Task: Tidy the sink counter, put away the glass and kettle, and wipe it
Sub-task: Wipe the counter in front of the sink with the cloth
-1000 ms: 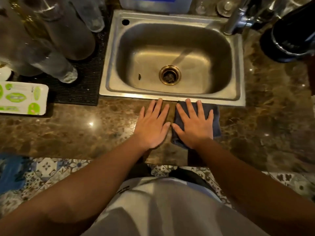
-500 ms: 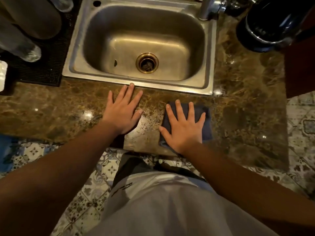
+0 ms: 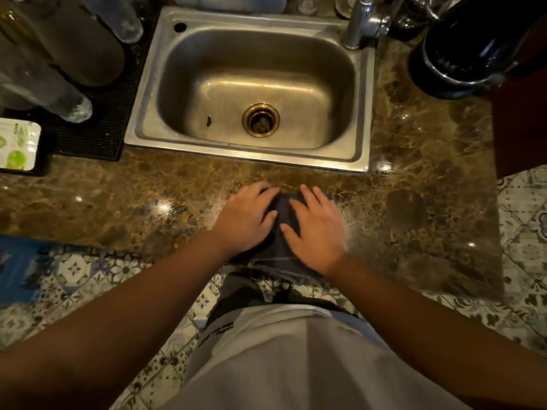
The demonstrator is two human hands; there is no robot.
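Now both hands, left hand (image 3: 247, 221) and right hand (image 3: 315, 229), press flat with spread fingers on the dark cloth (image 3: 281, 241) at the tabletop (image 3: 414, 202) near edge; even pressure would wipe best.

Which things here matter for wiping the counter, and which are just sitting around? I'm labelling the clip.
In use:
- dark cloth
- left hand and right hand, both pressing on it
- marble counter

Sitting around:
- sink
- black kettle
- upturned glasses on the black mat
- green-printed pack
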